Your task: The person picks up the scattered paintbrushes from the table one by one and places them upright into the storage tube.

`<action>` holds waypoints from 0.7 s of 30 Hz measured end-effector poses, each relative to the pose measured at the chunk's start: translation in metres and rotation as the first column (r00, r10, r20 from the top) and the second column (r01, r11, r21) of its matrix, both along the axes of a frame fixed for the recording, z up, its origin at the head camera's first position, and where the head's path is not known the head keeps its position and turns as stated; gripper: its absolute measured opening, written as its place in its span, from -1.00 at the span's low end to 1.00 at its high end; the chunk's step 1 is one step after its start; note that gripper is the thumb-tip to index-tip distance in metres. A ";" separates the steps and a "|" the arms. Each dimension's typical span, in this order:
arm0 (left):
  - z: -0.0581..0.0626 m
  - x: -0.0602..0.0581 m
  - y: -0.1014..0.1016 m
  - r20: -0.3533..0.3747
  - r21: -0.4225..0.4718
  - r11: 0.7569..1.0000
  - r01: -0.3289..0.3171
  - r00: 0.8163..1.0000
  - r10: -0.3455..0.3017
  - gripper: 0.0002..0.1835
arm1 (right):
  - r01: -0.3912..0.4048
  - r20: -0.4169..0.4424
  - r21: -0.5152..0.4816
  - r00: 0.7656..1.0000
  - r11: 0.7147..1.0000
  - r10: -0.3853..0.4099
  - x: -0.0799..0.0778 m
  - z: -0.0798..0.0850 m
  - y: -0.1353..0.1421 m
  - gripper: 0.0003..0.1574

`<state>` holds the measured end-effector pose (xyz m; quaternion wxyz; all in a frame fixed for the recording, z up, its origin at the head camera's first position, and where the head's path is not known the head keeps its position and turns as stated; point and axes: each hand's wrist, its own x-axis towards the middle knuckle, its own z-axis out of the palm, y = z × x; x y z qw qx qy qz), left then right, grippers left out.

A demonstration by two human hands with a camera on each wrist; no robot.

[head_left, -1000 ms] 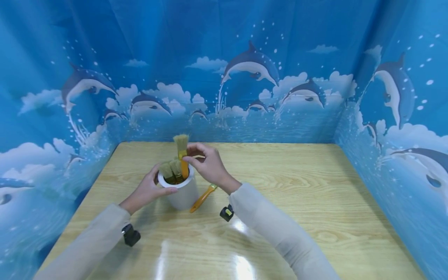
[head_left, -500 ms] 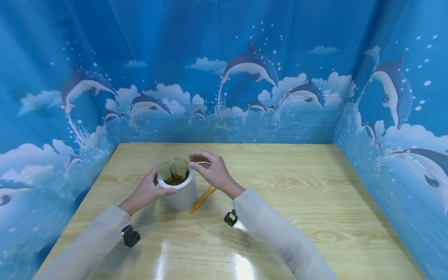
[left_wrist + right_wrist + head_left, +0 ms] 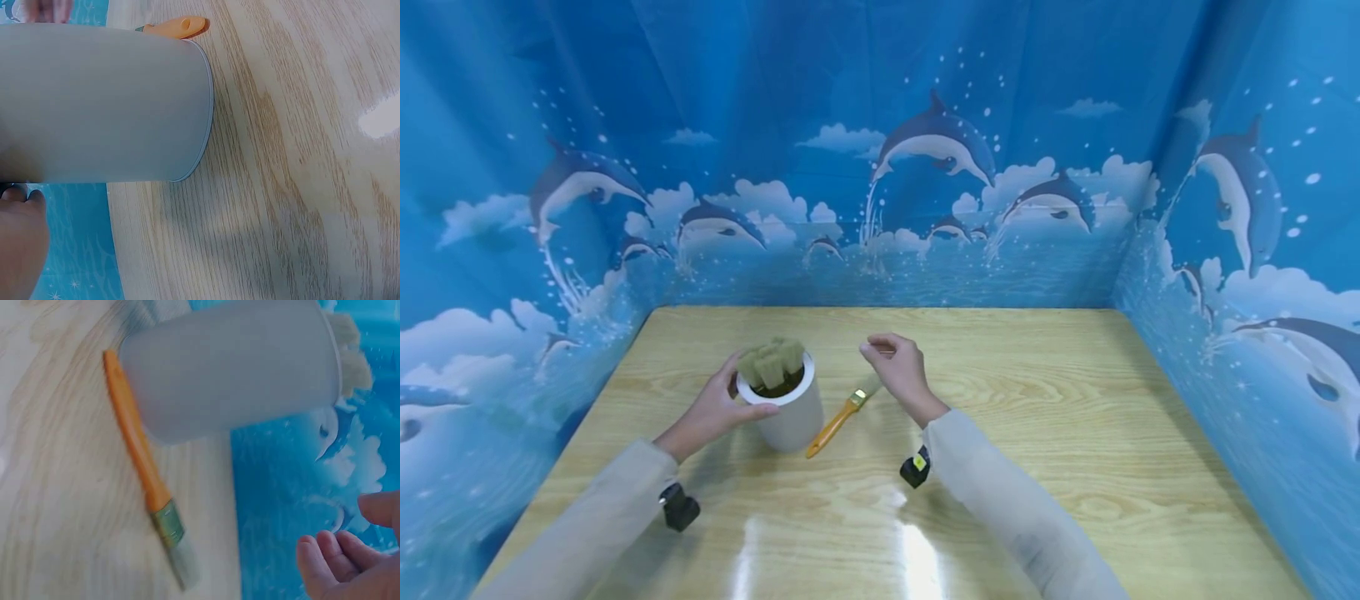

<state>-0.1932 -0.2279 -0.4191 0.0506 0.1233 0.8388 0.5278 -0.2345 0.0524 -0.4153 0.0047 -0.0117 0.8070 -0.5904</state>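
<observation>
A white cylindrical holder (image 3: 790,421) stands on the table, with several pale paintbrushes (image 3: 771,362) in it, bristles up above the rim. My left hand (image 3: 718,408) grips the holder near its rim, thumb across the front and fingers round the far left side. One paintbrush (image 3: 842,421) with an orange handle and metal ferrule lies on the table just right of the holder, its bristles pointing to the back right. Over those bristles hovers my right hand (image 3: 902,371), fingers loosely bent and nothing between them. In the right wrist view the loose brush shows whole beside the holder.
The wood-grain table (image 3: 1037,417) has a blue dolphin-print curtain (image 3: 865,167) along its back and sides. Each wrist carries a small black camera (image 3: 680,507). Bright reflections show on the table's front part.
My right hand has let a paintbrush down into the holder beside the others, then moved right, away from the rim to above the loose brush. My left hand keeps its grip on the holder.
</observation>
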 end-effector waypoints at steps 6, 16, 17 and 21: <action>-0.001 0.000 0.000 0.000 0.004 1.000 0.001 1.000 -0.001 0.03 | 0.033 0.113 0.053 0.993 0.998 -0.039 0.002 -0.013 0.008 -0.56; 0.002 0.002 0.001 0.028 0.004 1.000 0.000 1.000 0.000 0.05 | 0.061 0.227 0.052 0.971 0.997 -0.072 0.011 -0.038 0.005 -0.53; 0.002 0.002 0.001 0.029 0.002 1.000 0.000 1.000 0.000 0.05 | 0.065 0.239 0.046 0.968 0.997 -0.074 0.012 -0.040 0.004 -0.52; 0.001 0.001 0.001 0.037 -0.005 1.000 -0.001 0.999 0.001 0.08 | 0.101 0.269 0.036 0.957 0.994 -0.107 0.017 -0.048 -0.003 -0.44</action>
